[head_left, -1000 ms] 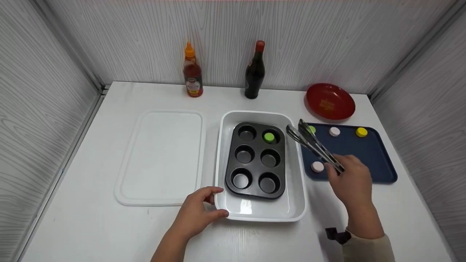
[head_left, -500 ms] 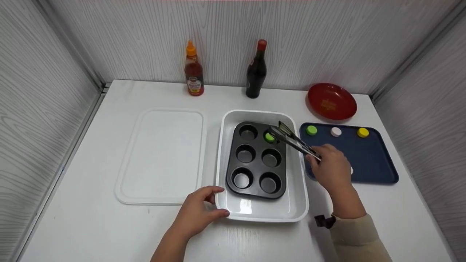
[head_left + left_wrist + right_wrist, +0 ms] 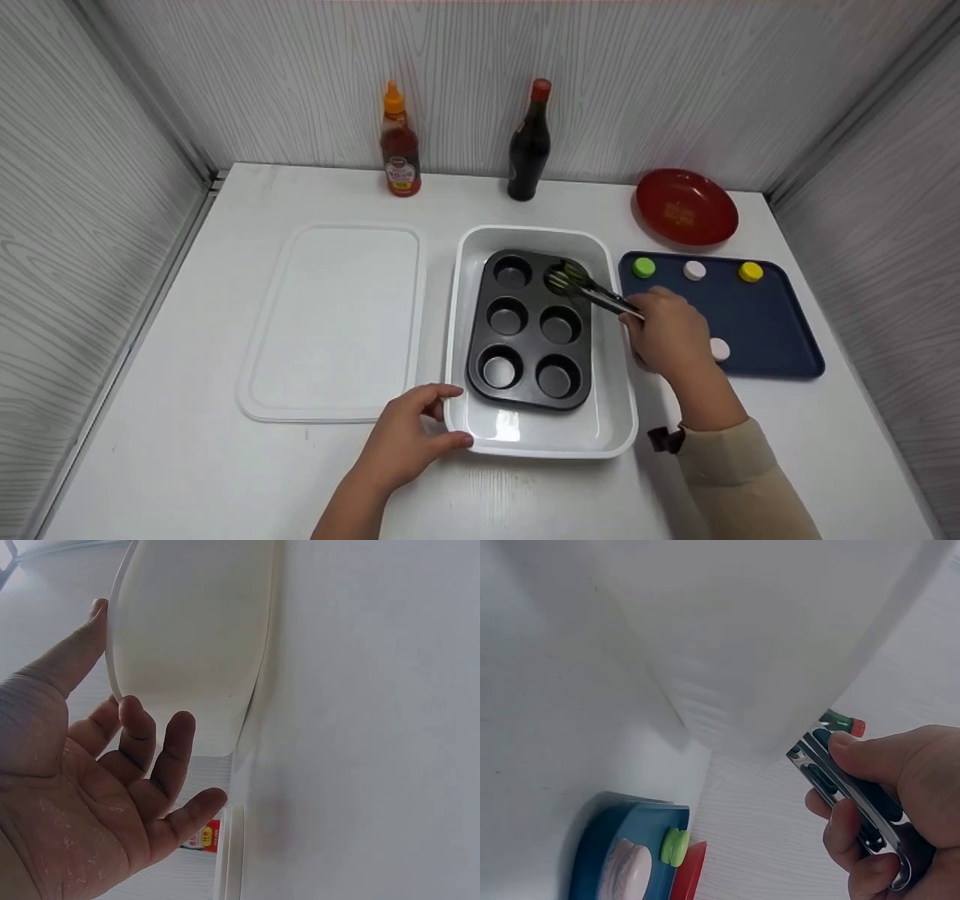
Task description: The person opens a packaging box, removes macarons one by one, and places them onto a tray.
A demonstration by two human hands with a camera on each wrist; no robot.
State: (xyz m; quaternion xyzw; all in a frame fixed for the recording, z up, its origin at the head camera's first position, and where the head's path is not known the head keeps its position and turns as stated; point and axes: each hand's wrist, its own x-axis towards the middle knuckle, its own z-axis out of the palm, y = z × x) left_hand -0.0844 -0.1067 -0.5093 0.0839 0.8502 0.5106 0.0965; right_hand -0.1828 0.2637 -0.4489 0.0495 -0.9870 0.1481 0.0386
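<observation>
My right hand [image 3: 667, 330] grips metal tongs [image 3: 611, 301], whose tips reach into the far right cup of a dark muffin tin [image 3: 531, 341]. The tips hide most of the green macaron in that cup. Inside a white rectangular container [image 3: 540, 441] lies the tin. At the container's near left corner, my left hand [image 3: 401, 435] holds the rim between thumb and index finger; its other fingers are loosely curled in the left wrist view. To the right, a blue tray [image 3: 772, 322] bears a green macaron [image 3: 643, 268], two pale pink macarons [image 3: 694, 271] and a yellow macaron [image 3: 751, 271].
A white lid [image 3: 337, 322] lies flat left of the container. Along the back stand a sauce bottle [image 3: 400, 154] with an orange cap and a dark bottle [image 3: 529, 146] with a red cap. A red plate [image 3: 686, 206] sits behind the blue tray.
The right hand has carried the tongs left from above the blue tray's edge, and their tips have come down over the green macaron in the tin. The left hand stays at the corner.
</observation>
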